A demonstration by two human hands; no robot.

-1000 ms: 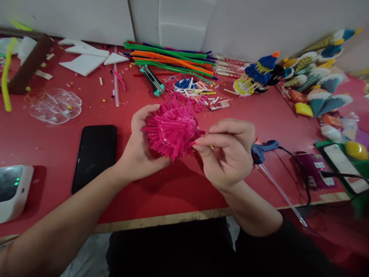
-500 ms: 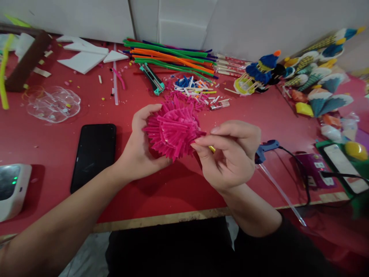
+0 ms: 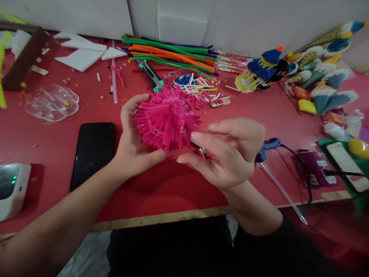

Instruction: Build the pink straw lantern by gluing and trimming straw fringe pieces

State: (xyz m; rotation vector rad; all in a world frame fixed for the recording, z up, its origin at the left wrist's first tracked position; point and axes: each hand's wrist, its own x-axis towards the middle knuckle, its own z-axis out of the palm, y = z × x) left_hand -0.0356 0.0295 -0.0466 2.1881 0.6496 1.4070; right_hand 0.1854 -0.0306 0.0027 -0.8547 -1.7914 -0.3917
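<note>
My left hand is closed around the left side of a bright pink spiky ball built from short fuzzy pipe-cleaner pieces, held above the red table. Just right of the ball is my right hand, its thumb and index finger apart, with nothing visible between their tips. A small dark and shiny object shows partly behind the right fingers; I cannot make out what it is. Beyond the ball lie cut pink pieces and other coloured scraps.
Pipe cleaners and a teal utility knife lie at the back. A black phone rests left of my hand. On the right are a blue glue gun with its cord, a purple box and several cone-shaped craft pieces.
The thumb and index finger of my right hand have parted from the ball's right edge. My left hand has shifted the ball slightly left and up, turning it a little.
</note>
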